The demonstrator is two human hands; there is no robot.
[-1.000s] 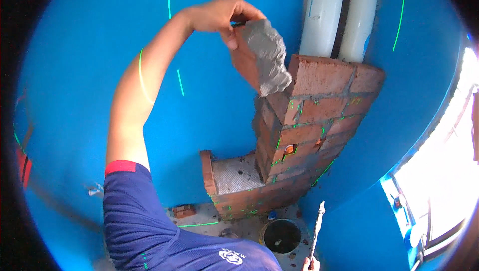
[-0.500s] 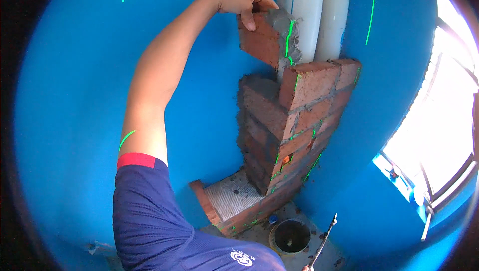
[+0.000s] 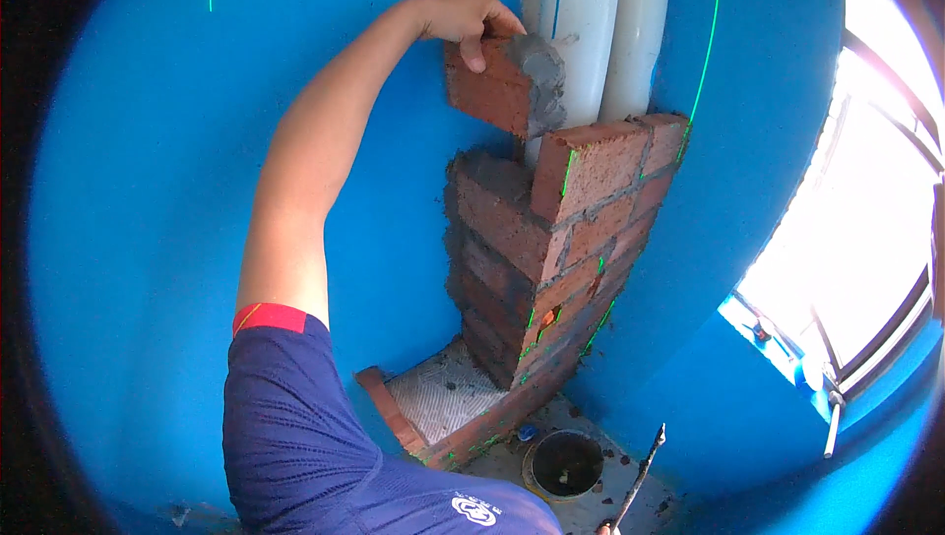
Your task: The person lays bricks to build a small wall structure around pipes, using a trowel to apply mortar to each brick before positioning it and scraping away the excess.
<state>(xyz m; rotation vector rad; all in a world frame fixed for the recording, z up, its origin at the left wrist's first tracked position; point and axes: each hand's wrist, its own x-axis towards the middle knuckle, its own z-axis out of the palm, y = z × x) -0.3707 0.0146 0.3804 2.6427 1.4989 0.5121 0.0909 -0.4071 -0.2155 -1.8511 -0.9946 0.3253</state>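
Note:
My left hand (image 3: 471, 18) grips the top of a red brick (image 3: 484, 90) between thumb and fingers, arm raised and bent. Wet grey mortar (image 3: 541, 77) coats the brick's right end. The brick hangs above the left leg of a brick wall (image 3: 502, 210), with a gap beneath it; a mortar layer (image 3: 497, 169) covers the top there. To its right, the wall's other leg stands a course higher. At the lower edge, only the fingertips of my right hand (image 3: 603, 530) show, closed on a thin mortar-stained tool (image 3: 640, 476); its full shape cannot be made out.
Two white vertical pipes (image 3: 581, 33) rise behind the brick wall, in a corner of blue walls (image 3: 177, 190). A bucket (image 3: 568, 464) stands on the floor below. A low brick edging (image 3: 389, 407) borders a pale ridged floor patch (image 3: 443, 392). A bright window (image 3: 847, 240) is at right.
The view has shifted a little, so the wall and pipes sit farther left. My left hand and the brick are slightly lower, still above the wall. The tool has hardly moved.

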